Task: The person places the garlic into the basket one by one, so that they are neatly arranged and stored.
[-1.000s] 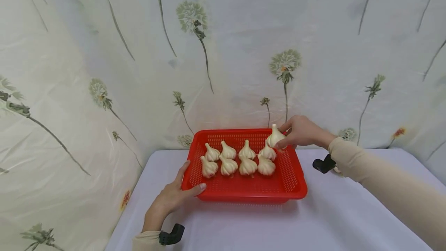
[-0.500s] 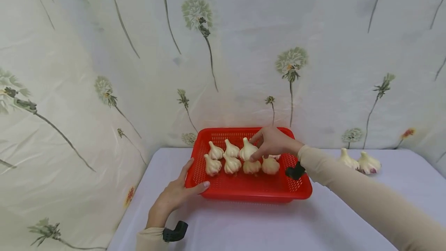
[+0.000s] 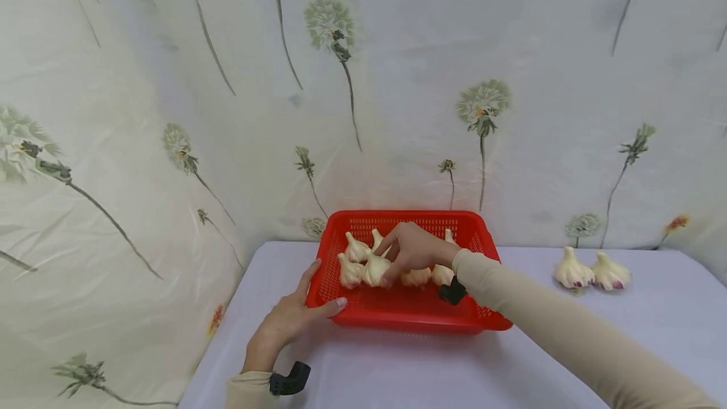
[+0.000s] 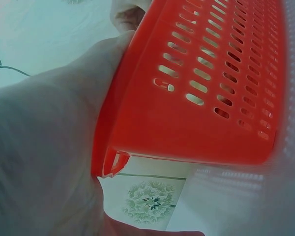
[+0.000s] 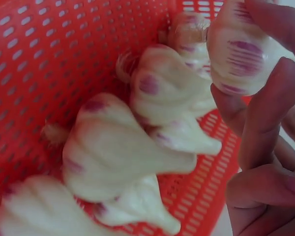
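A red plastic basket with slotted walls bears several white garlic bulbs in two rows, necks mostly upward. My left hand grips its front left corner, thumb over the rim and the other fingers along the left side. In the left wrist view the basket wall fills much of the picture beside that hand. My right hand reaches over the basket and pinches one garlic bulb, its purple-streaked base showing. In the head view this hand covers part of the bulbs in the middle and right.
Two more garlic bulbs sit side by side on the white tablecloth to the right of the basket. Behind the table hangs a pale curtain with a dandelion print, which also runs along the left side.
My right hand has moved left and down, from the basket's back right corner to over its left half, with the bulb. My left hand keeps its hold on the basket.
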Available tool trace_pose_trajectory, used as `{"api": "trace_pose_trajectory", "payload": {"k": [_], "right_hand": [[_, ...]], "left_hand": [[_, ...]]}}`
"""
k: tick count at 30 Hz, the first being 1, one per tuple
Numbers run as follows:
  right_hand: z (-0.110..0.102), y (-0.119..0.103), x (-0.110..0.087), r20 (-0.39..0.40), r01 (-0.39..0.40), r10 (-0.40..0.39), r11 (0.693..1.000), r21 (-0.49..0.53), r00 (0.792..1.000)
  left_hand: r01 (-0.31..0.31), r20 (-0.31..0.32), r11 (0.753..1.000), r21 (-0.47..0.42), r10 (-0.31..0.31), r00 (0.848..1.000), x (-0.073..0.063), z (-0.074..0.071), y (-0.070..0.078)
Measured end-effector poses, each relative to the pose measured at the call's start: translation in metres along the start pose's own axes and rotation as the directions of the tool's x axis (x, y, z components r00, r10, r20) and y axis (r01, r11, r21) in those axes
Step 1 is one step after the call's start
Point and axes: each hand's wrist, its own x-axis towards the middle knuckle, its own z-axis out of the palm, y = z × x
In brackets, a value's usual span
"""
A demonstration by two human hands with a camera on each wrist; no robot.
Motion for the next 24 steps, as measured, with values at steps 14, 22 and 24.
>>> {"api": "trace_pose_trajectory", "payload": {"k": [14, 22, 24], "right_hand": [[0.041, 0.004, 0.025, 0.059, 0.054, -0.052, 0.998, -0.034, 0.997], [0.052, 0.000, 0.031, 0.110, 0.100, -0.091, 0.992, -0.080, 0.990], [0.052, -0.003, 0.033, 0.119, 0.105, -0.095, 0.991, -0.080, 0.988]], "left_hand": [[-0.007, 0.003, 1.000, 0.024, 0.007, 1.000, 0.000, -0.001, 0.000], [-0.010, -0.002, 1.000, 0.029, 0.010, 1.000, 0.001, 0.000, -0.003], [-0.009, -0.006, 0.999, 0.033, 0.009, 1.000, 0.002, -0.002, -0.002]]}}
